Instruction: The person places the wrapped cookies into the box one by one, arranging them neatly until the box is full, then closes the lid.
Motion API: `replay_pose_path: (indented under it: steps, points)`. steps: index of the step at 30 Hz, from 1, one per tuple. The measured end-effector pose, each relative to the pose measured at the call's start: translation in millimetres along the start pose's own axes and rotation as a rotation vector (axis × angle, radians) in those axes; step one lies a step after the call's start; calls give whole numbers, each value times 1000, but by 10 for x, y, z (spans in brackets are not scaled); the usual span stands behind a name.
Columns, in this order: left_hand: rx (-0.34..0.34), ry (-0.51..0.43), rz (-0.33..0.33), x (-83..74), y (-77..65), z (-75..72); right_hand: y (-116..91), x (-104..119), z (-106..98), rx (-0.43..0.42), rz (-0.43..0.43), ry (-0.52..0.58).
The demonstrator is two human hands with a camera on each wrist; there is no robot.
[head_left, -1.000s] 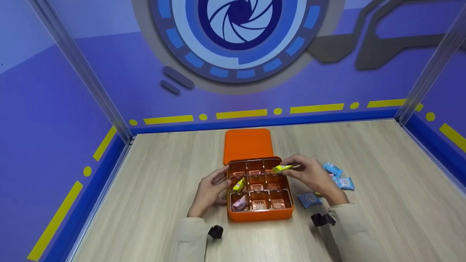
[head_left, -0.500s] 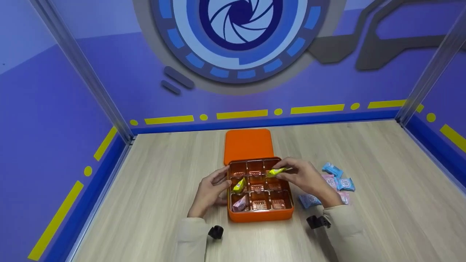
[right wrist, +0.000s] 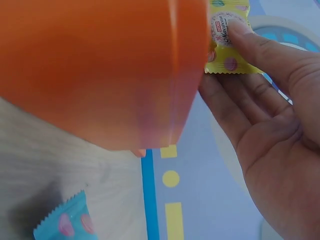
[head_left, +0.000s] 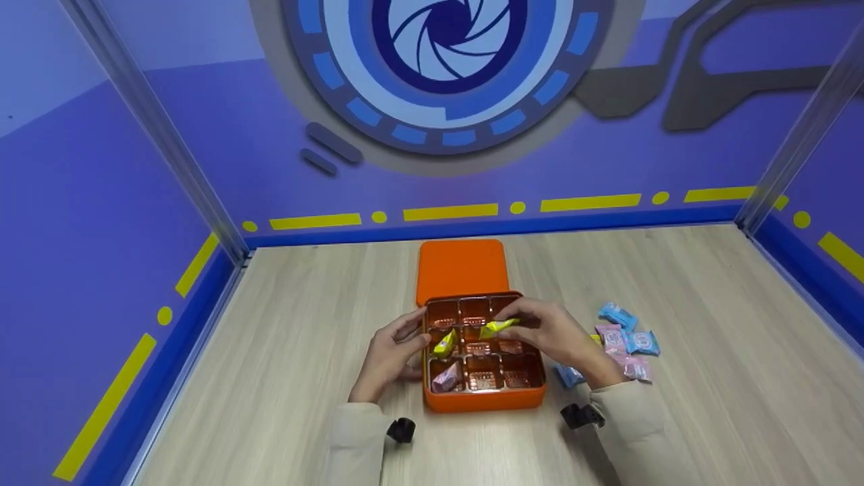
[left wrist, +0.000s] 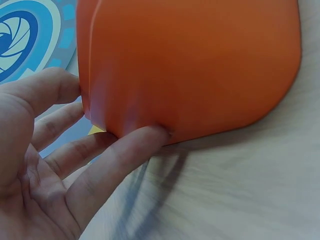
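Observation:
An orange box (head_left: 484, 401) with a clear divided insert stands on the table. My left hand (head_left: 390, 351) holds it at the left side, thumb at the rim; in the left wrist view the fingers (left wrist: 125, 157) reach along the outer wall. Between thumb and fingers, my right hand (head_left: 557, 337) pinches a yellow wrapped candy (head_left: 497, 328), over the middle compartment. Its printed wrapper (right wrist: 227, 55) shows beside the box wall in the right wrist view. Another yellow candy (head_left: 445, 344) lies in the middle-left compartment, and a pink candy (head_left: 445, 378) in the front-left one.
Behind the box lies its orange lid (head_left: 462, 270). Right of it, several wrapped candies are spread: blue ones (head_left: 642, 342), pink ones (head_left: 637, 368) and a partly hidden yellow one. The right forearm passes over that side. Printed panels (head_left: 351, 196) enclose the back and sides.
My right hand has carried the yellow candy left and slightly toward me, from the back-right compartment to above the middle one. The left hand and box have stayed in place.

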State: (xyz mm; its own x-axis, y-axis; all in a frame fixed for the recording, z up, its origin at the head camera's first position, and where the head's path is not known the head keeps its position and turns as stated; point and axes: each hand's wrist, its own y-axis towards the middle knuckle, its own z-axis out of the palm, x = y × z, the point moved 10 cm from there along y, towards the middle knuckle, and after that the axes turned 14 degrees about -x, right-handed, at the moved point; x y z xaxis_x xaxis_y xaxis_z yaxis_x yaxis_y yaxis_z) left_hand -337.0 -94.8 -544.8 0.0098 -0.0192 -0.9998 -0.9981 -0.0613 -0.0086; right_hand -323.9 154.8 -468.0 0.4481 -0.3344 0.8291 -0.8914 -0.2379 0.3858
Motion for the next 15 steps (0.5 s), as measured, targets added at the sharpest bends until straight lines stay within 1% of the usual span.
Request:
replay_pose_path:
  steps: [3, 6, 7, 9, 15]
  points:
    - [-4, 9, -5, -9, -5, 1, -7, 40, 48, 18, -24, 10]
    - [-5, 22, -1, -15, -5, 3, -4, 75, 72, 10, -70, -34]
    - [-6, 24, 0, -13, -2, 2, -4, 83, 85, 13, -75, -33]
    - [-9, 28, 2, -12, 1, -2, -1, 78, 113, 21, -68, -14]
    - [-16, 38, 15, -13, 6, -10, 10, 36, 176, 53, -9, 39]
